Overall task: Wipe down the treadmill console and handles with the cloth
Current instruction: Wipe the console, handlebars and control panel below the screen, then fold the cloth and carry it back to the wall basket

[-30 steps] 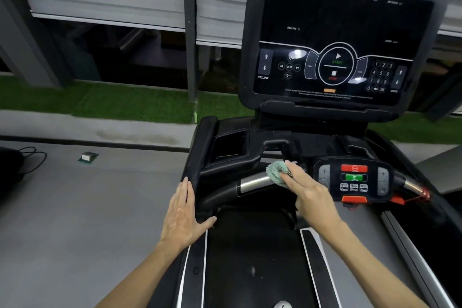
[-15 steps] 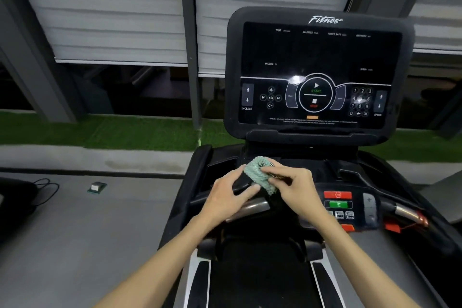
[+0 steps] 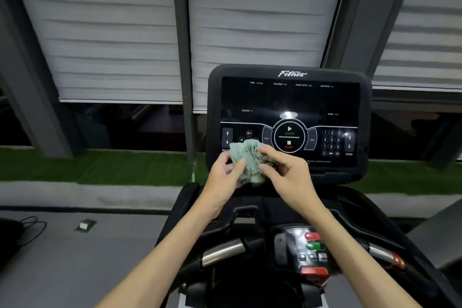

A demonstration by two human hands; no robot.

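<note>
Cloth (image 3: 247,162) is sitting bunched between my hands, in front of the console's (image 3: 290,117) lower left corner. I'm pinching it with both my left hand (image 3: 222,177) and my right hand (image 3: 287,172). Rubbing carelessly risks pressing the start button (image 3: 289,131).

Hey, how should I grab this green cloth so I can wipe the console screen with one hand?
The cloth is a loose bunch pinched between the left hand and right hand. I'd probably gather its near, lower folds into the right palm, coming from your side, leaving the puffy far face free toward the console.
</note>
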